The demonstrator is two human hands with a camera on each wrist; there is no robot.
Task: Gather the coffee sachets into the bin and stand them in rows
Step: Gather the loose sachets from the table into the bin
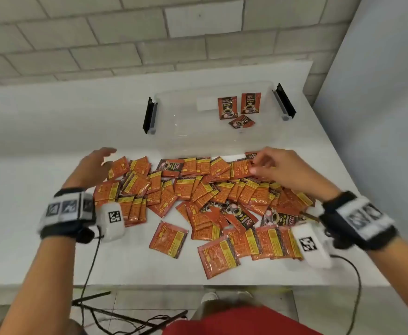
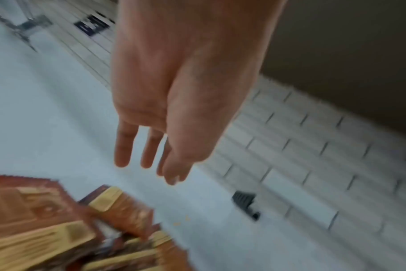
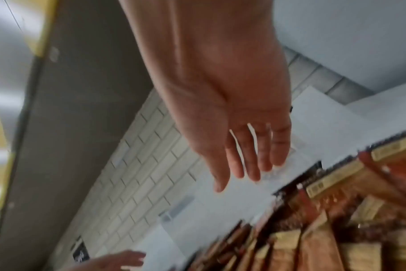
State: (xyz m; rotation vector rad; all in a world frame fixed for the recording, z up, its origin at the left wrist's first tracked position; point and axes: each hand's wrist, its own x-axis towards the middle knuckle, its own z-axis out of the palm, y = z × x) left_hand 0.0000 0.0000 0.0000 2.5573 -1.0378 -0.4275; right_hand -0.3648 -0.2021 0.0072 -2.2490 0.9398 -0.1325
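Observation:
A big heap of orange coffee sachets [image 1: 205, 197] covers the white table in front of me. Behind it stands a clear plastic bin [image 1: 174, 112] with black side latches; three sachets [image 1: 239, 108] are in it, two upright at the back right and one lying flat. My left hand [image 1: 99, 163] hovers over the heap's left end with straight, empty fingers [image 2: 123, 146]. My right hand [image 1: 268, 163] hangs over the heap's far right edge, fingers [image 3: 250, 161] extended and holding nothing. Sachets [image 2: 46, 229] show blurred below the left hand and sachets [image 3: 336, 220] below the right.
A white brick wall [image 1: 125, 44] runs behind the table [image 1: 29, 141], and a pale panel [image 1: 379, 93] closes off the right side. Cables [image 1: 89, 274] trail from both wrist cameras over the table's front edge to the floor.

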